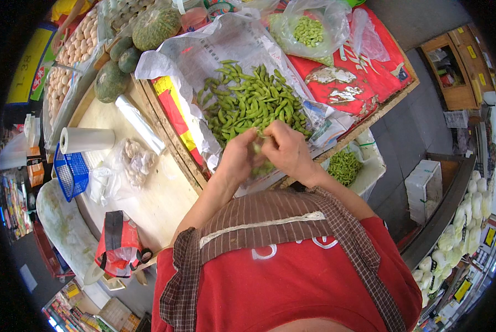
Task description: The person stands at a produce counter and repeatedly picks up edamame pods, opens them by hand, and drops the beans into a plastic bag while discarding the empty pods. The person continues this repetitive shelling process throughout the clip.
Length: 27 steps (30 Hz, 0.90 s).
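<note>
A pile of green soybean pods point(256, 99) lies on sheets of newspaper point(219, 45) in a shallow tray in front of me. My left hand point(241, 153) and my right hand point(287, 151) meet at the near edge of the pile. Between the fingertips of both hands is a small green pod point(261, 132), partly hidden by the fingers. Below the hands, partly covered by them, more green pieces show blurred. A clear plastic bag point(335, 25) with shelled green beans point(309, 31) stands beyond the tray at the right.
Left of the tray are green pumpkins point(156, 29), a plastic bag roll point(88, 140), a bag of garlic point(136, 162), a blue basket point(70, 172) and a red bag point(121, 245). At the right, a white foam box point(372, 155) holds green pods point(344, 167). Eggs point(82, 35) fill trays at the upper left.
</note>
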Motion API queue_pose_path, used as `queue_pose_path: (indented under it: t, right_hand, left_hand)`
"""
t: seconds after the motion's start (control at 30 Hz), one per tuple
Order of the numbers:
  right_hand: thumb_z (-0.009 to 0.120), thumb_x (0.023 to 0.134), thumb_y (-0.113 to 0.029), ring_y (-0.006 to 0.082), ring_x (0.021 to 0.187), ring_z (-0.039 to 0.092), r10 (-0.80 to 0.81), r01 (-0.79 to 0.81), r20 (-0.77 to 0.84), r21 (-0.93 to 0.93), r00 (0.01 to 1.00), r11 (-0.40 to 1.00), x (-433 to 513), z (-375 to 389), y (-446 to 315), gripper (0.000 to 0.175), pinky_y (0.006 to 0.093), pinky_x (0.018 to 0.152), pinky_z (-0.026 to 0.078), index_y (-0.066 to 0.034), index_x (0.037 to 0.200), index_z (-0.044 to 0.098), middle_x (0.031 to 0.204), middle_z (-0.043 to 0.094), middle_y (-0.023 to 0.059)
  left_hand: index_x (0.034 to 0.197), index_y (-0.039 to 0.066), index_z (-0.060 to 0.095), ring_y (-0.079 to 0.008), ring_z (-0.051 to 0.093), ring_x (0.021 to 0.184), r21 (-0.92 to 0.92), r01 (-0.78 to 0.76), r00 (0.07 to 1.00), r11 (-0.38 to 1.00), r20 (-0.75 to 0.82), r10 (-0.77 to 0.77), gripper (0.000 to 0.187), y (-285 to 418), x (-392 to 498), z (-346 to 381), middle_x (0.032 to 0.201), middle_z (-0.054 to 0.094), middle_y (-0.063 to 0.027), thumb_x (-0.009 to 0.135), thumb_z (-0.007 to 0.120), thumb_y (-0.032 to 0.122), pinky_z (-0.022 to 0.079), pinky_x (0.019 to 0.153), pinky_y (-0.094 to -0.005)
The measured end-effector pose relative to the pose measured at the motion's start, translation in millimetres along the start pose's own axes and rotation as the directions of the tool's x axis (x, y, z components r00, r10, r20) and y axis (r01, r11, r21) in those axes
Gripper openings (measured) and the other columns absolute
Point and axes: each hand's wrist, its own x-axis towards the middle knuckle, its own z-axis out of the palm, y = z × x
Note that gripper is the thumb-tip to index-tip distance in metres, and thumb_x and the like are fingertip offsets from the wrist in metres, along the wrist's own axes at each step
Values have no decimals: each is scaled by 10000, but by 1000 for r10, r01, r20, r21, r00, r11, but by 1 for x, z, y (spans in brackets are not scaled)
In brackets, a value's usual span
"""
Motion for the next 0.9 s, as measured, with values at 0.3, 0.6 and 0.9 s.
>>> queue_pose_path:
  t: [0.3, 0.6, 0.9]
  right_hand:
    - [570, 774, -95, 252, 611, 588, 178, -170, -60, 121, 982, 978, -14, -11, -3, 101, 343, 553, 464, -38, 853, 541, 696, 578, 114]
    - [569, 832, -211, 278, 738, 606, 615, -628, -187, -418, 766, 656, -133, -162, 79, 231, 380, 687, 463, -43, 990, 554, 798, 616, 127]
    - [554, 870, -179, 139, 720, 575, 591, -566, -101, 201, 800, 800, -102, -120, 56, 233, 282, 660, 464, -33, 1050, 572, 838, 612, 60]
  left_hand:
    - [906, 82, 524, -104, 339, 487, 85, 80, 992, 993, 87, -87, 248, -1, 6, -21, 667, 437, 19, 942, 444, 314, 268, 420, -248]
    - [889, 47, 458, -315, 621, 572, 915, -97, 851, -391, 280, 444, 268, -42, 22, -30, 625, 598, -191, 860, 554, 296, 471, 484, -414]
    - [866, 8, 513, -232, 598, 607, 965, -169, 846, -201, 246, 473, 230, -31, 28, -33, 637, 577, -146, 852, 549, 235, 461, 542, -345]
